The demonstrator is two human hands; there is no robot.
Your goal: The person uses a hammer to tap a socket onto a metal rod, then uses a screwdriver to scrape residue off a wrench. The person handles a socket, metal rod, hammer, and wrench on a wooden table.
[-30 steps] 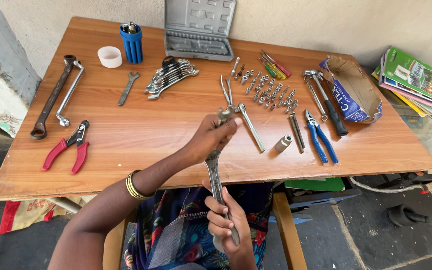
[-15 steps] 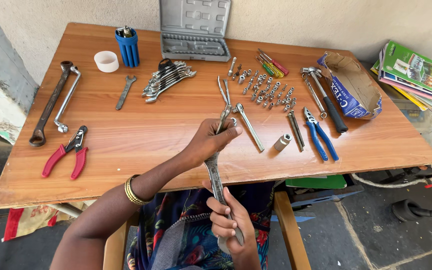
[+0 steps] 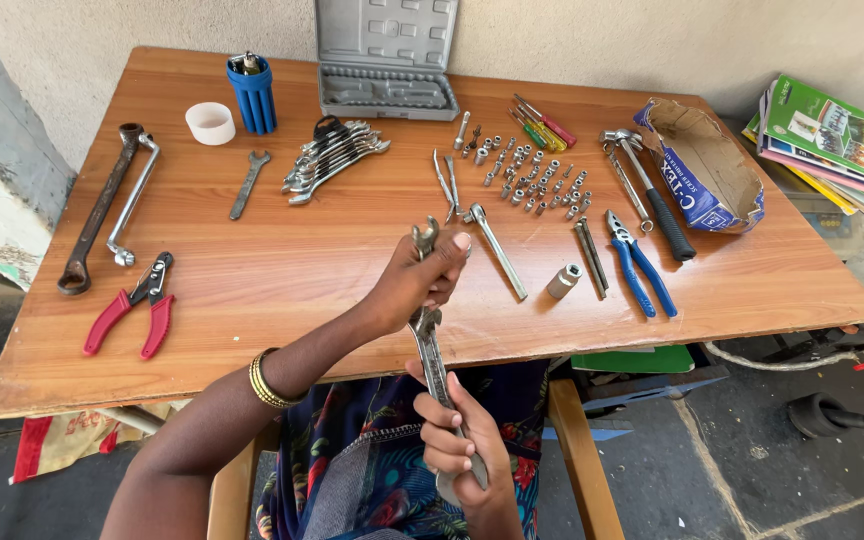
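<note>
Wooden worktop (image 3: 282,270) fills most of the frame, seen from above by a seated person, with tools spread across it. At upper centre stands an open grey socket case (image 3: 387,60). At far right lies a stack of books (image 3: 832,140), and beside it a torn cardboard box (image 3: 712,170). On the left edge lie a long ring spanner (image 3: 97,220) and red-handled pliers (image 3: 132,315). A blue holder (image 3: 252,95) and a white cup (image 3: 210,122) sit at upper left, a fan of spanners (image 3: 337,160) just right of them, loose sockets (image 3: 532,175) right of centre, and blue-handled pliers (image 3: 640,265) further right.

At lower centre, off the front edge of the worktop, both hands hold an adjustable wrench (image 3: 430,350) upright in the air. The left hand (image 3: 417,285) is wrapped round its head, thumb raised near the jaw. The right hand (image 3: 457,445) is closed round the lower handle over the lap.

Judged risks: the wrench hangs clear of the worktop, so a loosened grip could drop it onto the lap or floor. Fingers (image 3: 452,265) close to the moving jaw could be pinched if it is wound shut. A swing forward could scatter the small sockets
</note>
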